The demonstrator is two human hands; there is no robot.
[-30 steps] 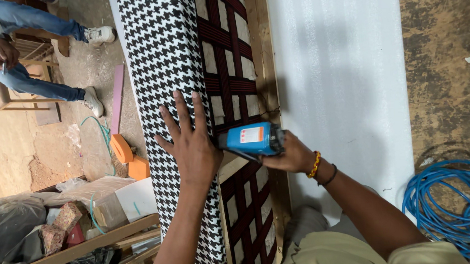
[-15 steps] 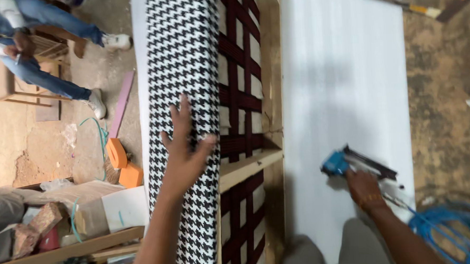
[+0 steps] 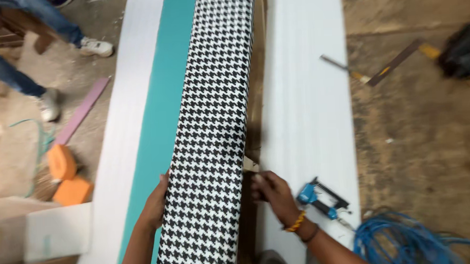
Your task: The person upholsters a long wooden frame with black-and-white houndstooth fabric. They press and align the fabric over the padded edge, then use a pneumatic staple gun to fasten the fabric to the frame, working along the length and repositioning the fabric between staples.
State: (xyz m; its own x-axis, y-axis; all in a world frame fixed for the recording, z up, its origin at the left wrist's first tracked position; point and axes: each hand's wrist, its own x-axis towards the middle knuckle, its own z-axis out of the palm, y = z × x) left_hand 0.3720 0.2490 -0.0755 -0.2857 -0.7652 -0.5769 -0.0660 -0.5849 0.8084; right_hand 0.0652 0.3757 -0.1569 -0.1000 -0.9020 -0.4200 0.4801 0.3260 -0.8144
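1. Two hands grip the houndstooth-covered panel (image 3: 213, 127), which runs from 6 o'clock to 12 o'clock through the frame's centre.
2. Left hand (image 3: 156, 204): fingers curled onto the panel's left edge.
3. Right hand (image 3: 272, 195): fingers bent against its right edge.
4. Blue staple gun (image 3: 322, 198) lies at 3 o'clock of the right hand, untouched.

I see woven cloth with a matt black-and-white houndstooth weave (image 3: 214, 148) wrapped over a rough wooden frame (image 3: 255, 120). Beside it lies smooth, matt teal sheeting (image 3: 160, 114) and soft-looking white foam sheet (image 3: 307, 92). The blue staple gun (image 3: 319, 197) looks like glossy plastic and dark metal. The floor (image 3: 420, 140) is rough and scuffed.
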